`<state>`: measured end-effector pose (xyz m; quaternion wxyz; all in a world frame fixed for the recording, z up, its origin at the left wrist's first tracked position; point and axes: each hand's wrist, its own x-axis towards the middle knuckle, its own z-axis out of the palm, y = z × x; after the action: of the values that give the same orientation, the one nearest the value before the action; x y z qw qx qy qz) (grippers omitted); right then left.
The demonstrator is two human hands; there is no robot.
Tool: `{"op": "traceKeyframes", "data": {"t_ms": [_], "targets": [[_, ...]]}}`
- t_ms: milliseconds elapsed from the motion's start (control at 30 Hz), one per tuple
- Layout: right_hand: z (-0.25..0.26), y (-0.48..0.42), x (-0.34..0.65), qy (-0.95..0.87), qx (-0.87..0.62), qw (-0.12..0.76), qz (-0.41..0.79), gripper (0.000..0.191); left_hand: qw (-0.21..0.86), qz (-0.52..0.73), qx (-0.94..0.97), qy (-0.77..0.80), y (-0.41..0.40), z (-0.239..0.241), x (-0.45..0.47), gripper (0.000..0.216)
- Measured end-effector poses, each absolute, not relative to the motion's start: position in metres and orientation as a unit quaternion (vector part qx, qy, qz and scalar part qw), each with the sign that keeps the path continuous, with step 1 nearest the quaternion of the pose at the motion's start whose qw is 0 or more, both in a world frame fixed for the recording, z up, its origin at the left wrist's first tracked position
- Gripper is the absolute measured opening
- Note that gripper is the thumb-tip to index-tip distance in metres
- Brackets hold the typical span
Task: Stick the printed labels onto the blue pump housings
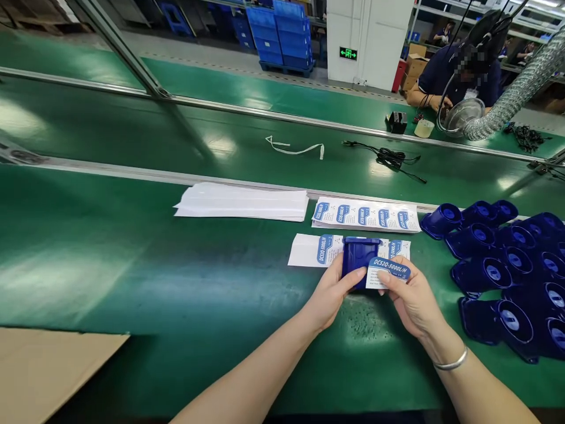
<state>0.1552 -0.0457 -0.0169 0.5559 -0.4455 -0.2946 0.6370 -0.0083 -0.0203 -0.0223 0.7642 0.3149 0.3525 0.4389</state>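
Left hand [329, 295]: gripping blue housing [361, 253]
Right hand [414, 299]: pinching label [389, 267] — seemingly not applied
Label sheet [303, 250]: part bare, part labelled

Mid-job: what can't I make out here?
In the head view:
Held label: fine print too small; part under the right hand.
Blue piece: back turned away; lower right corner behind the label.
Near label sheet: middle hidden by the blue piece.
Blue cups: rightmost cut off by right edge.
Cardboard: cut off by left and bottom edges.

Both hands [327, 291] [412, 297] pinch close together, forearms [265, 365] [481, 383] converging forward.
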Motion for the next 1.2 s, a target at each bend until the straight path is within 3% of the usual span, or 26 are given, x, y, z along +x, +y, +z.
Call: {"op": "traceKeyframes", "data": {"t_ms": [1200], "targets": [[-0.0143,-0.0459,0.1560,-0.293,-0.436,0.539,0.658,0.030,0.784,0.393,0.299,0.377,-0.0253,-0.0189,-0.0094,0.053]]}}
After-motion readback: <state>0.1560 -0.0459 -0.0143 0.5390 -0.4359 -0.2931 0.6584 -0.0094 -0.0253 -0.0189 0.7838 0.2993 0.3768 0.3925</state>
